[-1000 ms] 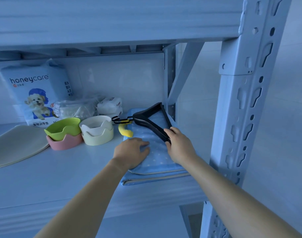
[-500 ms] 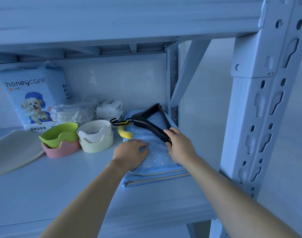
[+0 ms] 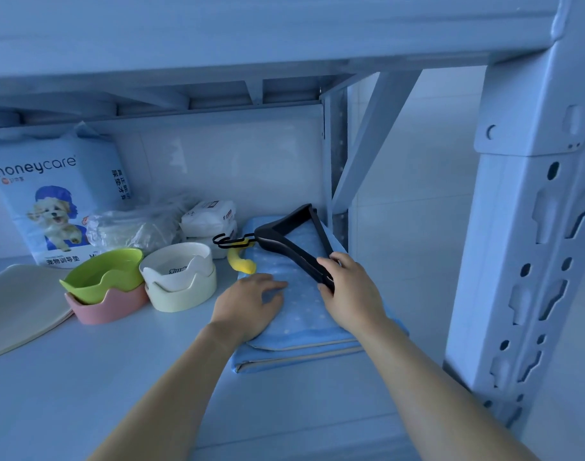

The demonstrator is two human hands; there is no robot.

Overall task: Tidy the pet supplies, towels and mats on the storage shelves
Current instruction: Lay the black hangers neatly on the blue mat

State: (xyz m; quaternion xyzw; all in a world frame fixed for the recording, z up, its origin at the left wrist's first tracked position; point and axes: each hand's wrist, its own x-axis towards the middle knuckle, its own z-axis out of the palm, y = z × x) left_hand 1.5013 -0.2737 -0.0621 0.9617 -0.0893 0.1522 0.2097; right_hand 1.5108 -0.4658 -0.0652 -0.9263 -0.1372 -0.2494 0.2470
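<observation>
— Where are the hands?

— Both are on the folded blue towel [image 3: 297,314]. The left hand [image 3: 248,301] lies flat on the towel's near-left part, fingers relaxed. The right hand [image 3: 347,287] grips the near end of the black hangers [image 3: 284,234], which lie across the towel's top.

— And the towel itself?

— It is on the shelf [image 3: 85,377]. A yellow curved piece [image 3: 239,262] rests at the towel's far-left edge. Just left of the towel stand the stacked bowls [image 3: 181,277], and further left the honeycare bag [image 3: 51,201] stands upright.
</observation>
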